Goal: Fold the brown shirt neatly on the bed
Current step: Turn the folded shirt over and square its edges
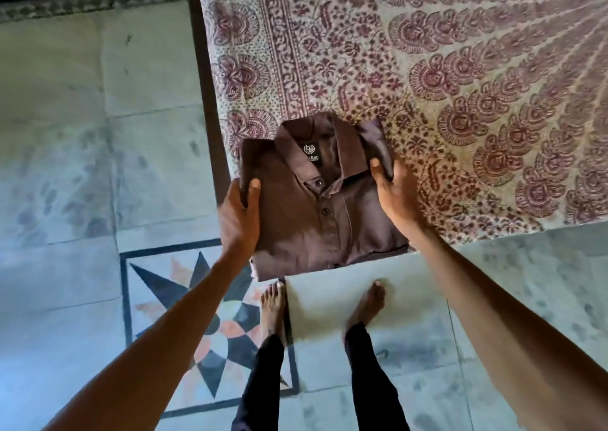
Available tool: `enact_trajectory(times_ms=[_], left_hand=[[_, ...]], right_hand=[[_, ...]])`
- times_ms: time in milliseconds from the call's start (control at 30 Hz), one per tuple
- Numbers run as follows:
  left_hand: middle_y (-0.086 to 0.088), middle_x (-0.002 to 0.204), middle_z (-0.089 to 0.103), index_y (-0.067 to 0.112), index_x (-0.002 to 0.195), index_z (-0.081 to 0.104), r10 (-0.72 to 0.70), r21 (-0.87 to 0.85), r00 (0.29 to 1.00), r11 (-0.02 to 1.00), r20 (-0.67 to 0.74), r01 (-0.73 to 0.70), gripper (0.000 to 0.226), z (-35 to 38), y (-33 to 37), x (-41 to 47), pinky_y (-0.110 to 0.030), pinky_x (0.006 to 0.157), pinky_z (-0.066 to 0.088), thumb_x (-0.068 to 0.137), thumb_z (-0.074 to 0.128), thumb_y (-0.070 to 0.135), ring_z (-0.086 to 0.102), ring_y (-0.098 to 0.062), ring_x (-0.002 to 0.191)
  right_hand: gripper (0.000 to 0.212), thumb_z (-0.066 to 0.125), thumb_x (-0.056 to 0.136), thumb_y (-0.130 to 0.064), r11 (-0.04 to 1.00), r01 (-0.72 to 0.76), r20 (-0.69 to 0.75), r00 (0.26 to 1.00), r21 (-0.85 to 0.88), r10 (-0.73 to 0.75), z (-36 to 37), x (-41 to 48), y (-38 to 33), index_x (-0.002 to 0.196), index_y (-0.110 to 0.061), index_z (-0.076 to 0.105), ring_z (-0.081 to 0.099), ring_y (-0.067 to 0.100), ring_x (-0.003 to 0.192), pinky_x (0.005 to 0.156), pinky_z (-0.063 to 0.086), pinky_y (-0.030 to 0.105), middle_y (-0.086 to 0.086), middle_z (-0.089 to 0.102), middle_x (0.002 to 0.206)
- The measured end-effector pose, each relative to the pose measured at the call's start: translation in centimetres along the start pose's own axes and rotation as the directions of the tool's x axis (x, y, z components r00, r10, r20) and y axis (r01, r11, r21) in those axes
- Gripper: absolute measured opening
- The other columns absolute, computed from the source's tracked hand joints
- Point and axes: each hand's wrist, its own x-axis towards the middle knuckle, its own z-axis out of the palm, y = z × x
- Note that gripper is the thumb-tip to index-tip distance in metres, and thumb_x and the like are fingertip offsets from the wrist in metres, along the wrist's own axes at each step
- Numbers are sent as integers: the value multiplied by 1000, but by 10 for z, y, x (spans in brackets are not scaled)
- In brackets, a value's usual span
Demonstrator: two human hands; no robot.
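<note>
**One folded brown shirt, held in two hands at the bed's corner**

We see one brown shirt (316, 220), folded into a compact rectangle, with its collar up and its button placket facing us. Inside the collar sits a single black label (311, 154) bearing a pale round emblem with a line of pale letters under it. The letters are too blurred for us to read with any certainty. We count two dark buttons plainly on the placket, and a possible third at the lower fold.

The left hand (239, 221) grips the shirt's left side, with the thumb lying on top of the cloth and the fingers hidden beneath. The right hand (396, 196) grips the right side the same way, thumb on top beside the collar.

The shirt is at the near left corner of the bed (460, 85). Its collar end is over the sheet, and its lower end sticks out past the bed's near edge above the floor (65, 167). We cannot tell whether the collar end touches the sheet.

The bed carries one cream sheet printed with maroon flowers and paisley borders, and a dark frame edge (205, 101) runs along its left side. Below the shirt we count two bare feet (273, 308) under black trouser legs, standing beside one star-shaped inlay (210, 341) in the pale tiles.
</note>
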Motion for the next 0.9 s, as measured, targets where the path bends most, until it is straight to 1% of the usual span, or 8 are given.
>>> enact_trajectory(times_ms=[100,200,267,367,467,533,667,900], left_hand=[[-2,72,57,13,89,53,32,73,999,997,26,-34,26,-7,-7,6,-29,59,40,95,52,38,58,-28,70],[-22,118,57,3,125,47,32,229,998,973,-52,-19,43,-10,-5,7,-37,86,41,93,55,31,50,-31,111],[-19,130,48,8,131,44,223,353,972,917,-70,-185,47,-12,4,5,-42,97,38,90,54,29,45,-33,117],[-10,141,45,12,137,43,446,404,886,794,123,-455,49,-1,8,8,-41,107,35,93,50,33,43,-29,129],[-8,159,20,12,151,23,381,508,885,725,267,-465,69,18,-3,16,-43,121,14,96,35,53,13,-24,149],[-6,162,10,13,153,13,322,547,904,720,282,-427,76,23,-11,20,-46,122,7,95,29,60,3,-21,150],[-7,162,4,11,153,8,304,610,908,673,288,-419,79,25,-10,22,-50,121,5,96,25,61,-1,-22,150],[-14,161,3,2,152,7,338,596,910,689,239,-413,79,18,0,-16,-45,122,6,98,27,55,-1,-26,150]], right_hand=[[49,43,95,-49,987,20,18,1000,-161,-17,3,0,3,103,-3,58,58,30,65,54,28,33,12,59,74],[35,48,97,-36,927,-9,-93,995,-374,-28,-6,4,-1,120,-11,56,59,31,95,72,41,33,11,63,104],[34,47,97,-28,890,71,-146,978,-450,-151,-10,9,-9,128,-15,55,54,26,108,87,43,36,9,60,121],[48,34,103,-39,847,322,106,946,-422,-307,-4,26,-7,138,-11,51,43,24,134,110,35,37,7,50,144],[74,4,98,-59,800,373,397,899,-470,-186,7,33,3,149,-14,34,18,22,149,116,27,44,1,26,159],[79,-6,94,-62,771,372,431,891,-518,-140,11,32,10,153,-19,22,9,19,151,116,25,46,-5,15,162],[78,-7,94,-62,750,349,409,905,-562,-115,12,28,7,155,-18,13,5,24,151,118,16,54,-1,8,164],[70,15,100,-54,814,216,123,976,-539,-178,-4,-27,-19,154,-9,15,6,23,151,119,15,52,7,9,163]])
